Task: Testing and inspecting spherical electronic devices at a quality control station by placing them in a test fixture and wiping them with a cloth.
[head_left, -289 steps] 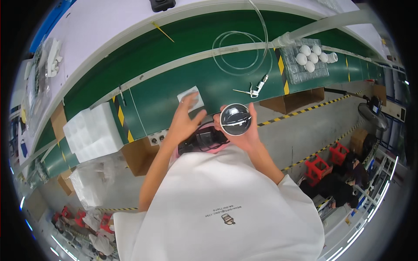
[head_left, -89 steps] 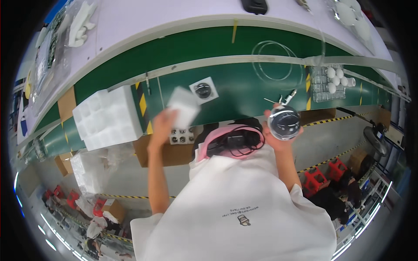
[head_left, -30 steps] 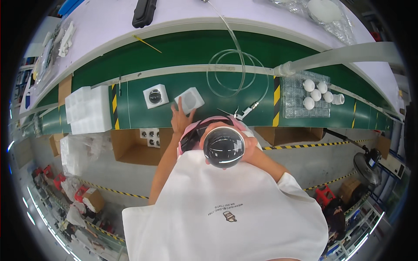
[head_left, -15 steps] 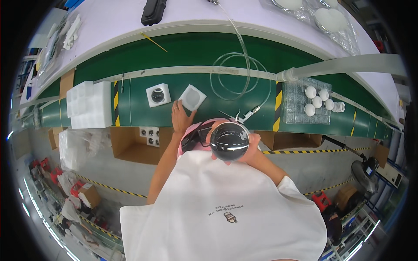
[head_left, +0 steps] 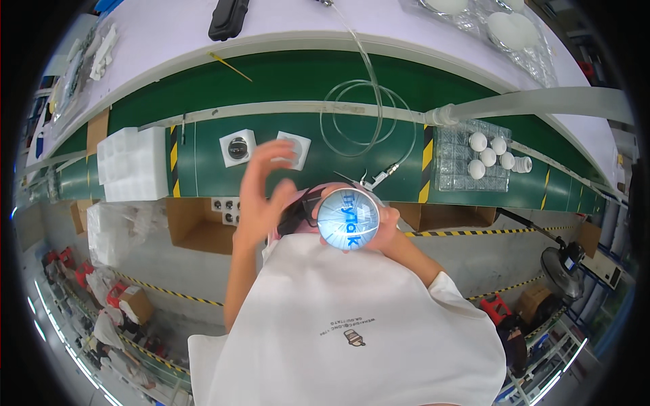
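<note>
A round, glossy, ball-like device (head_left: pixel 348 220) is held in front of my chest in my right hand (head_left: pixel 388 228), whose fingers wrap its side and underside. Its face glows white and light blue, with blue lettering across it. My left hand (head_left: pixel 258 196) is raised over the bench's near edge, fingers apart and holding nothing. Beyond it, a white foam block (head_left: pixel 304 144) with a round recess lies on the green bench, partly hidden by my fingers. Left of that sits another white foam block (head_left: pixel 227 143) with a black glossy dome (head_left: pixel 237 148) in it.
An air blow gun (head_left: pixel 380 178) on a clear coiled hose (head_left: pixel 322 128) lies near the bench edge. To the right, a clear tray (head_left: pixel 450 172) carries several white balls. White foam slabs (head_left: pixel 135 166) stand left. Open cartons (head_left: pixel 196 233) sit below the bench.
My left hand has lifted off the recessed foam block toward me. The device's face has gone from dark and reflective to lit blue-white with lettering. My right hand still holds it in nearly the same place.
</note>
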A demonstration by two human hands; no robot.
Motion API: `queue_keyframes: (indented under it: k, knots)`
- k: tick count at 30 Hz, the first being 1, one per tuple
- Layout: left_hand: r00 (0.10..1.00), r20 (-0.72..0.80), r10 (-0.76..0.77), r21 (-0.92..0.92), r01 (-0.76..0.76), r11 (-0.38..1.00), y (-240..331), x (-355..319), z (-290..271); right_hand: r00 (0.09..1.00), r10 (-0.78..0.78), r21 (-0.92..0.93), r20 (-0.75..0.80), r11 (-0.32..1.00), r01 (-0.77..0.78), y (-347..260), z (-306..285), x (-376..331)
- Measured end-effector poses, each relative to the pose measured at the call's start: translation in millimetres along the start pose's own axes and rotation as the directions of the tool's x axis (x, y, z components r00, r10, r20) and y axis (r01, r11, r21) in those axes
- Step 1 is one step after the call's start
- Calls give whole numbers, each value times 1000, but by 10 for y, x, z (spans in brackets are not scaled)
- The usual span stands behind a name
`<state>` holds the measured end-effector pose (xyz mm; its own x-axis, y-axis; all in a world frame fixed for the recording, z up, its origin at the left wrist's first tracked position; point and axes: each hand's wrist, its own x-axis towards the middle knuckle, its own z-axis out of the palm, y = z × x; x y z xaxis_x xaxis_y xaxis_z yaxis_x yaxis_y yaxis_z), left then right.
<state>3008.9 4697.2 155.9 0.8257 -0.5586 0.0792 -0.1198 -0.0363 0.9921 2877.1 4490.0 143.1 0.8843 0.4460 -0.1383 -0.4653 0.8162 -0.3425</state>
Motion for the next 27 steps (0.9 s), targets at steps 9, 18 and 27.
queue_keyframes:
  k: [9,18,27]
  knots:
    - [945,297,138,309,-232,922,846,-174,382,979,-100,-138,-175,987,77,97,20,-54]
    - [959,278,49,347,-148,926,733,-298,392,978,-113,-186,-174,979,80,150,-1,-52]
    - [950,305,72,443,-208,872,768,-280,467,975,6,147,-222,989,28,167,-26,-128]
